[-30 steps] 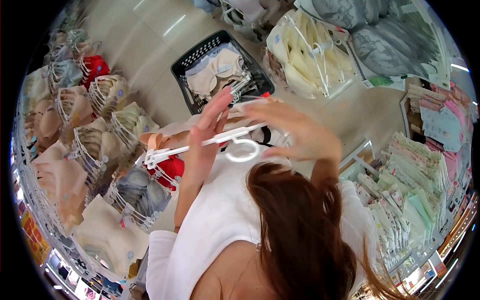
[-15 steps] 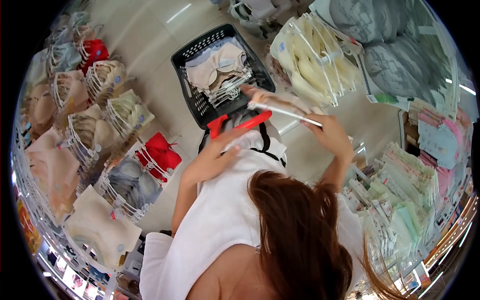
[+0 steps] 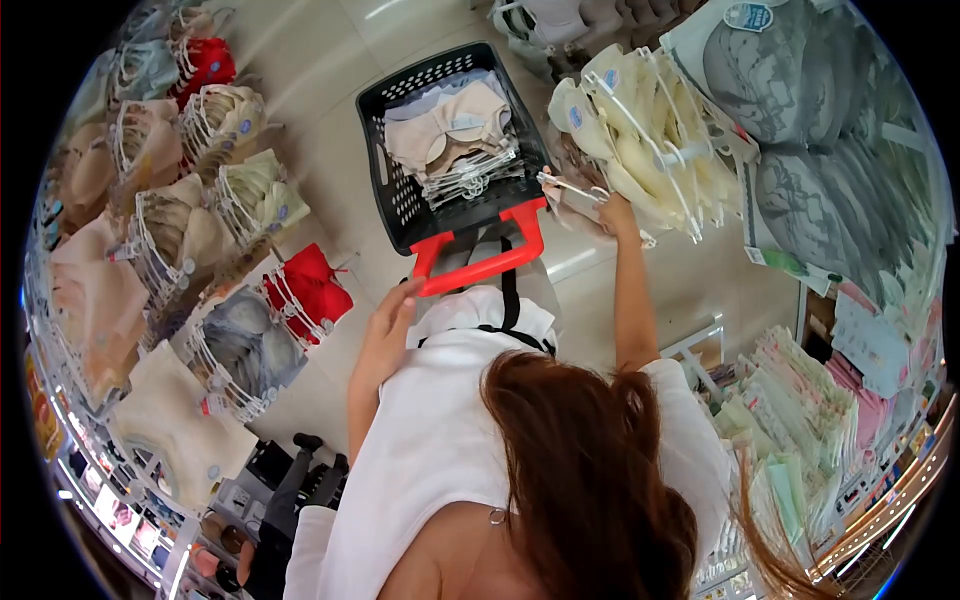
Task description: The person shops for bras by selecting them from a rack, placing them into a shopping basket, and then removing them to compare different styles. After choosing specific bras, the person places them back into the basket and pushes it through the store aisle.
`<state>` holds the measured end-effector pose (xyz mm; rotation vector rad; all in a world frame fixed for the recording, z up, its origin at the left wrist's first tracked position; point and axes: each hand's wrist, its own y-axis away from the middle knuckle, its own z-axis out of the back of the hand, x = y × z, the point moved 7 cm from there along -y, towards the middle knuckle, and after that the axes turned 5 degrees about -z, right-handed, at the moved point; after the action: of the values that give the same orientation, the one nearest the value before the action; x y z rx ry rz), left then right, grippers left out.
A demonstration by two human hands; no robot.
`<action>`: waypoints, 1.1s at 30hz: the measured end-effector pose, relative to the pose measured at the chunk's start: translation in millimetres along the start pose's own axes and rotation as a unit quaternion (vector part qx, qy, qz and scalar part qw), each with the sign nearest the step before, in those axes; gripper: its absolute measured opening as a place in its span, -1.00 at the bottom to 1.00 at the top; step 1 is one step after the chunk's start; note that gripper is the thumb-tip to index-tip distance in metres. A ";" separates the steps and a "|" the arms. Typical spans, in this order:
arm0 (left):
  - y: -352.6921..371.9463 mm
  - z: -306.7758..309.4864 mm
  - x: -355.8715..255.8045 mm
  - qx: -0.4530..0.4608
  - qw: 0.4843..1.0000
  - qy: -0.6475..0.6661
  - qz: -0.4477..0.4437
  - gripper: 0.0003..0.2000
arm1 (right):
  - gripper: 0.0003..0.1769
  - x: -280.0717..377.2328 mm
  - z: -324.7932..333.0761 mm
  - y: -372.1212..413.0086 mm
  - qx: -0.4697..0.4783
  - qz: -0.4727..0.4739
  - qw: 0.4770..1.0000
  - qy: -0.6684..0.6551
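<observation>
My right hand (image 3: 618,216) is closed on a white hanger (image 3: 575,187) that carries a beige bra, low beside the rack of cream bras (image 3: 645,140). My left hand (image 3: 388,330) lies near the left end of the red basket handle (image 3: 480,270), its fingers stretched out and nothing in it. The black basket (image 3: 395,205) stands on the floor ahead of me. Inside it is a pile of beige and pale lilac bras (image 3: 465,115) with white hangers at the near side.
Racks of beige, red and grey bras (image 3: 245,345) line the left. Large grey bras (image 3: 800,150) hang at the right, above packaged garments (image 3: 800,400). A person's dark-clothed leg (image 3: 290,490) shows at the lower left.
My right hand has moved outward and up toward the cream bras with the hanger. My left hand has shifted slightly down and left, away from the middle of the basket handle.
</observation>
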<state>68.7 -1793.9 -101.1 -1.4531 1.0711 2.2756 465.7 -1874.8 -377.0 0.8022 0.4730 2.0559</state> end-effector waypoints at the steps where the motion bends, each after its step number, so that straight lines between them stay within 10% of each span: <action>1: 2.7 -0.6 -2.0 -0.003 1.000 0.000 0.002 -0.61 | -0.69 -7.9 -13.2 -5.8 0.096 -0.027 0.995 -0.026; 15: 16.4 -1.0 -6.4 -0.090 0.995 0.000 0.039 -0.62 | -0.73 -19.5 17.0 66.8 0.087 -0.213 0.968 -0.096; 21: 12.1 -9.5 -5.5 -0.079 0.996 -0.009 0.042 -0.61 | -0.72 -29.7 -72.7 -23.9 -0.008 -0.115 0.990 -0.075; 23: 13.0 -12.6 -0.9 -0.080 0.996 -0.008 0.046 -0.62 | -0.66 28.0 -38.4 -12.1 -0.280 0.185 0.939 -0.070; 26: 19.2 -21.4 -4.1 -0.071 0.995 -0.009 0.066 -0.62 | -0.65 1.6 -78.4 -65.6 -0.129 0.030 0.978 -0.161; 33: 23.1 -22.6 -3.7 -0.087 0.994 -0.009 0.070 -0.63 | -0.72 8.8 -86.0 -97.4 -0.107 -0.019 0.941 -0.322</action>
<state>73.4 -1825.0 -92.9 -1.4600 1.0208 2.5309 459.3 -1816.0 -493.0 1.2450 -0.0996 1.6426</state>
